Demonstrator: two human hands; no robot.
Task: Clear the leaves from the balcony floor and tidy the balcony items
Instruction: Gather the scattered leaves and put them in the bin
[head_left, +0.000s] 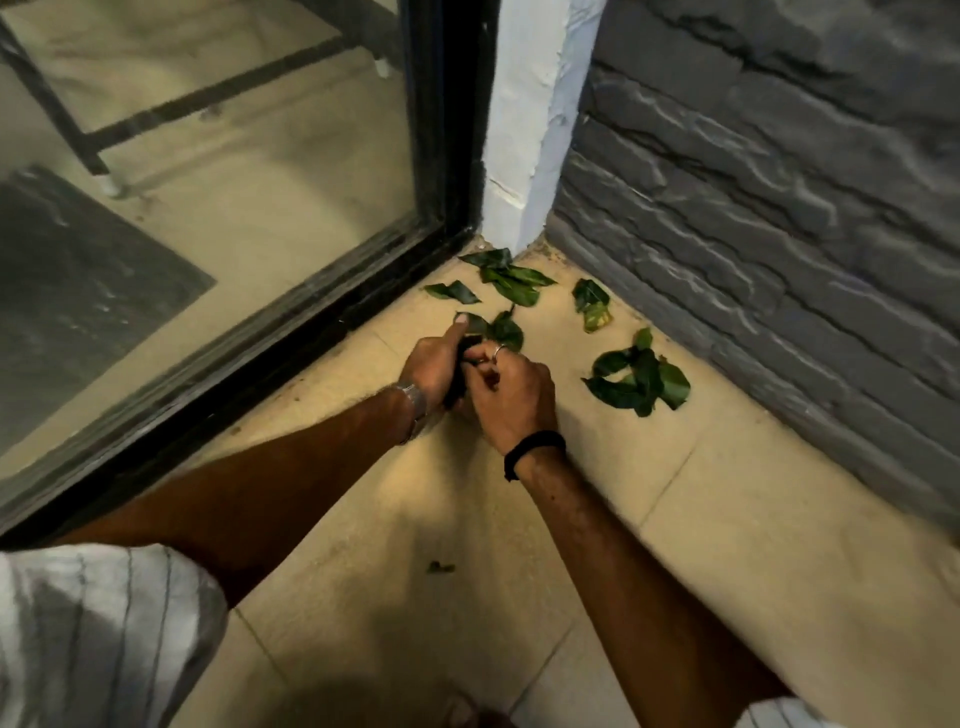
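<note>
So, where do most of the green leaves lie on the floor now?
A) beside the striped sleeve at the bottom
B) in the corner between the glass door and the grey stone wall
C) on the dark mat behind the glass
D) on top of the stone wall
B: the leaves lie scattered on the tiled floor in the corner where the glass door meets the grey stone wall.
</note>
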